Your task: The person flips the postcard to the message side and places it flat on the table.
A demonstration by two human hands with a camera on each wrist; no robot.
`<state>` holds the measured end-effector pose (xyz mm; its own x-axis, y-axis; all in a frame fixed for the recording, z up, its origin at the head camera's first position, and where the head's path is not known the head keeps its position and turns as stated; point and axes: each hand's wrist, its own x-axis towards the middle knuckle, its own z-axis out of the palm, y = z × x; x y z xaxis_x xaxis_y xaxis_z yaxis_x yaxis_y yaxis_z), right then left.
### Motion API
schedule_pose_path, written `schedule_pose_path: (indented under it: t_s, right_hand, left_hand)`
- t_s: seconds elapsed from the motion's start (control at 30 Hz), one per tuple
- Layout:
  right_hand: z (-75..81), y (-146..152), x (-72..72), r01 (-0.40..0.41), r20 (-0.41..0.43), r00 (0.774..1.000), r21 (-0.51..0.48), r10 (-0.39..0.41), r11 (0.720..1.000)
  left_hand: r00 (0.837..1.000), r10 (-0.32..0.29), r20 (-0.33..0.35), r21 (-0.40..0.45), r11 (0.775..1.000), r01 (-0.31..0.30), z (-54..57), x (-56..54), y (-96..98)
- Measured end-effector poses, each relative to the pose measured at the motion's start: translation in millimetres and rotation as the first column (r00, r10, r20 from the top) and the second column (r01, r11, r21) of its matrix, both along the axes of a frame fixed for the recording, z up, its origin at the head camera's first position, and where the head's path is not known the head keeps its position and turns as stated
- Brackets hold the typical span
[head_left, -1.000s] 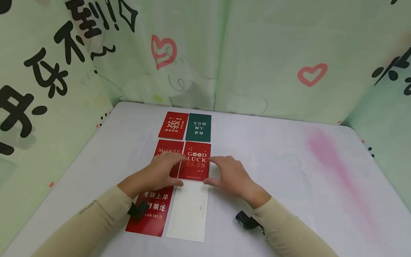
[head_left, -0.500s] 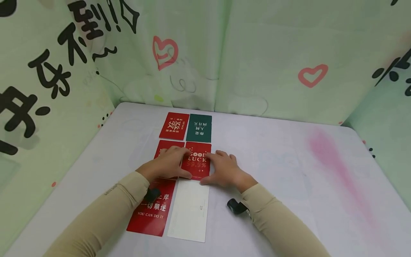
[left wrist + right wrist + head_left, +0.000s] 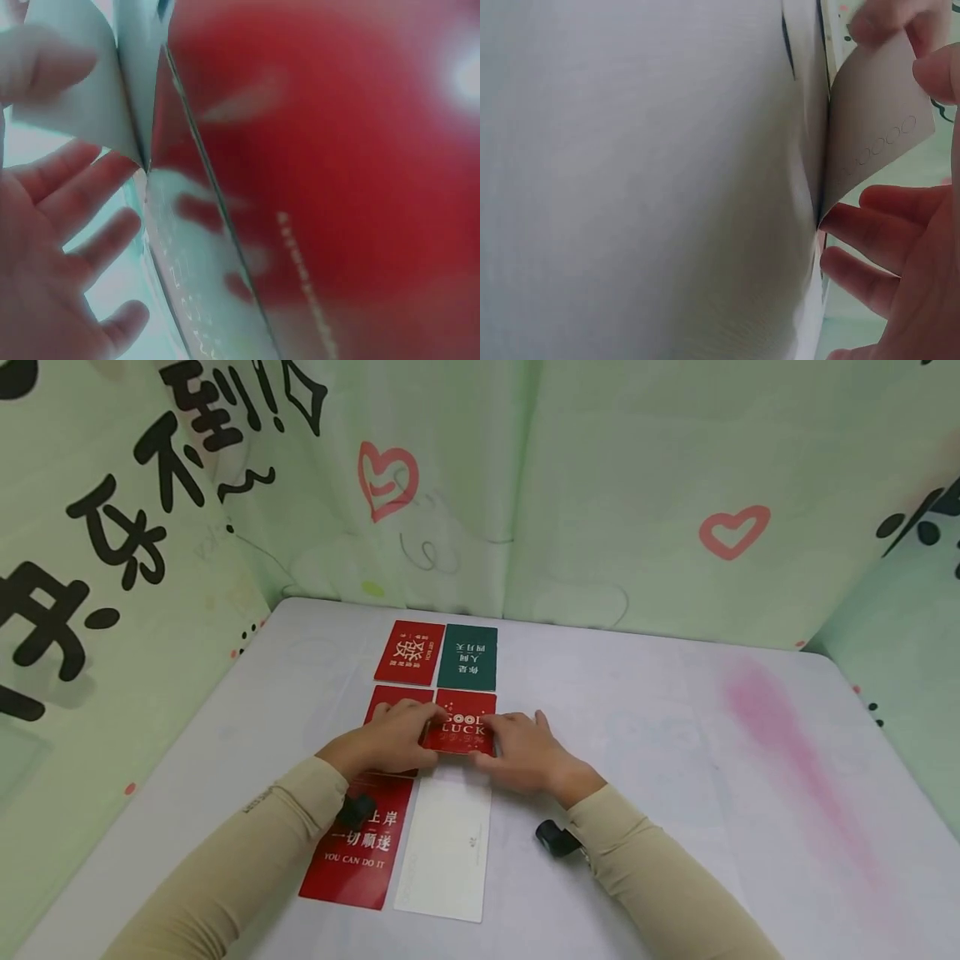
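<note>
A red "GOOD LUCK" postcard (image 3: 463, 727) has its near edge raised off the table, and its card bends upward. My left hand (image 3: 393, 735) holds it at the left side, and my right hand (image 3: 528, 752) holds it at the right, thumbs near and fingers far. Its pale underside (image 3: 877, 105) with printed circles shows in the right wrist view, where fingertips of the right hand (image 3: 907, 247) touch the lower edge. The left hand partly covers another red postcard (image 3: 397, 695). In the left wrist view, a blurred red card surface (image 3: 360, 165) fills the right side.
Nearer me lie a red "YOU CAN DO IT" postcard (image 3: 352, 864) and a blank-looking white card (image 3: 442, 852). Farther back are a red postcard (image 3: 409, 652) and a green one (image 3: 468, 658). The white table (image 3: 637, 718) ends at a pale green curtain (image 3: 600, 527).
The "GOOD LUCK" postcard lay flat between my hands; now its near edge is lifted and curved. Both hands moved inward onto its sides.
</note>
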<state>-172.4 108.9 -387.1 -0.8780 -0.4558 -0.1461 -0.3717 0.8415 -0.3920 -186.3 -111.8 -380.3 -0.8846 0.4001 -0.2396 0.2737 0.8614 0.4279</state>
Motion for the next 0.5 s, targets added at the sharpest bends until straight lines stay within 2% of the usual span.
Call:
schedule_pose_path:
  t_s: [0.17,0.3,0.4,0.5]
  right_hand:
    - [-1.3,2.9,-1.8,-0.003,-0.032,0.999,0.034,0.004,0.999]
    - [1.5,5.0,-3.9,0.036,-0.092,0.995,0.021,-0.034,0.999]
    - [2.5,5.7,-3.8,0.105,-0.085,0.990,-0.049,-0.109,0.993]
    - [3.7,6.9,-2.1,0.193,-0.070,0.975,-0.185,-0.209,0.964]
  left_hand:
    - [0.999,0.041,-0.029,0.018,0.999,-0.040,-2.1,-4.3,3.6]
    - [0.996,0.062,-0.058,0.050,0.997,-0.059,-2.5,-5.6,5.6]
    - [0.992,0.093,-0.081,0.114,0.990,-0.084,-0.7,-2.0,6.0]
    - [0.982,0.141,-0.124,0.207,0.972,-0.113,1.3,3.0,5.0]
